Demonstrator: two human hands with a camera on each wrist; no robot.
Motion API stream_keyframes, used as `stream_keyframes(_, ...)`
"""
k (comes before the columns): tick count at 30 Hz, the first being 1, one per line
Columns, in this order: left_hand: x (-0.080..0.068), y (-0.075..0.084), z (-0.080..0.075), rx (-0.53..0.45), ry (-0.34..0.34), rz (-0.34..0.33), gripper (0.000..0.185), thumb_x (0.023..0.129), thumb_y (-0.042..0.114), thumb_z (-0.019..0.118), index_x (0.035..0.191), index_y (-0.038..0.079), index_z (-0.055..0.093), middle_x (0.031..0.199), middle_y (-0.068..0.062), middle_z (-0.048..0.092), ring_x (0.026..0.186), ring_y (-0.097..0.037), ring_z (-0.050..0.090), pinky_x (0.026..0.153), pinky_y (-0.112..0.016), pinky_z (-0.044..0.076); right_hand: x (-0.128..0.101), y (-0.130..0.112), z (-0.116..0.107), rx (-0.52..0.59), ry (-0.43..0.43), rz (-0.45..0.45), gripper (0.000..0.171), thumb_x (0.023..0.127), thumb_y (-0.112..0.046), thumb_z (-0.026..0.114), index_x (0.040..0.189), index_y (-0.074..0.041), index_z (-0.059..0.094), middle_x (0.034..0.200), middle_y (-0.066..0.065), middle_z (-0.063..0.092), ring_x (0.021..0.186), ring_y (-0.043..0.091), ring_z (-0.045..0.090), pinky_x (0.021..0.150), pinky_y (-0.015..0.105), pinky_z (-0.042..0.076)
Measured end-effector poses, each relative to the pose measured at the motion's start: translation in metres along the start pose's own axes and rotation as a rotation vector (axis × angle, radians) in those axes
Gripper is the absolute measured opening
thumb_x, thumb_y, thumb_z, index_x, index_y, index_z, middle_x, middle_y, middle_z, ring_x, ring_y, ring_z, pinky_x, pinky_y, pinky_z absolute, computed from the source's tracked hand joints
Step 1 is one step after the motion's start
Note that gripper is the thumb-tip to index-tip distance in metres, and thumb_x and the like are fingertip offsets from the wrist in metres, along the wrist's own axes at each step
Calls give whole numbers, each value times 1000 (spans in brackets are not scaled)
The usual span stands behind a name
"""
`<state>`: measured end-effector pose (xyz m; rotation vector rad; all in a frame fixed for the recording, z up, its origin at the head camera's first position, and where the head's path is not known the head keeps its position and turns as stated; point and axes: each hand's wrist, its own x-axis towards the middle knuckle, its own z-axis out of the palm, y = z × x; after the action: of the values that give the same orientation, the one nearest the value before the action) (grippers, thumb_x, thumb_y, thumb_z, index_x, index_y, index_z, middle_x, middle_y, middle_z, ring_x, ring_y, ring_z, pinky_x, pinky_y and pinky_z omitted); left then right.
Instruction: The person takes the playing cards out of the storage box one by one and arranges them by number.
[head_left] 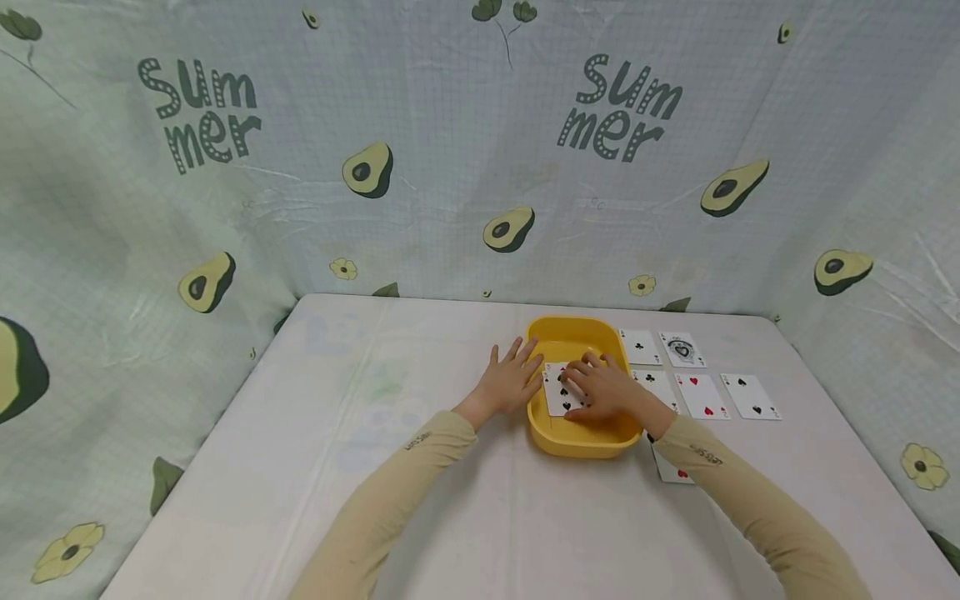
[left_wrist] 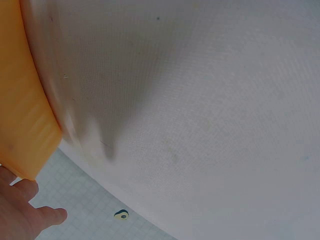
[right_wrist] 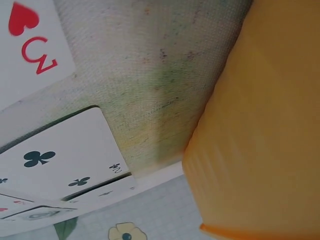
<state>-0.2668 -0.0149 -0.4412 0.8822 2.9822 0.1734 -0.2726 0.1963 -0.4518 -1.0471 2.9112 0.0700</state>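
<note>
- As I look down through the head camera, a yellow bin (head_left: 585, 448) stands on the white desk (head_left: 525, 517), with two bare hands at it.
- Inside the bin, toward its left side, a spades card (head_left: 557, 405) lies face up, partly covered by fingers.
- At the bin's left rim is the left hand (head_left: 507, 383); its grip is relaxed, fingers spread and straight, fingertips touching the rim.
- Reaching into the bin from its right side, the right hand (head_left: 603, 387) has fingers bent over the spades card; I cannot tell whether this grip pinches it.
- Just right of the bin lie two clubs cards, a far one (head_left: 639, 347) and a nearer one (head_left: 655, 385).
- Further right of the bin are an ornate black-figured card (head_left: 682, 350), a hearts card (head_left: 702, 396) and, farthest out, a second spades card (head_left: 752, 396).
- By the bin's near right corner, a card with a red heart (head_left: 670, 469) is partly hidden by the right sleeve (head_left: 750, 500).
- Behind the bin hangs a pale cloth (head_left: 435, 100) printed with avocados and "summer" lettering.
</note>
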Motion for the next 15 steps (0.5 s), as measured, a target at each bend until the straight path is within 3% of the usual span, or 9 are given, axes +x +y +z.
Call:
stream_keyframes(9, -2, 1, -1, 20, 4, 2, 48, 97, 37, 24, 140, 17, 31, 152, -2, 11, 139, -26, 12, 106, -57, 17, 1, -1, -1, 0, 8, 29, 85, 71, -67, 54, 130, -7, 44, 123, 10, 51, 112, 28, 37, 95, 52, 30)
stream_keyframes(15, -3, 2, -1, 5, 8, -3, 48, 97, 37, 25, 140, 17, 32, 152, -2, 12, 139, -26, 12, 106, -57, 17, 0, -2, -1, -13, 41, 48, 89, 67, -69, 57, 129, -5, 45, 122, 10, 49, 112, 27, 36, 96, 53, 30)
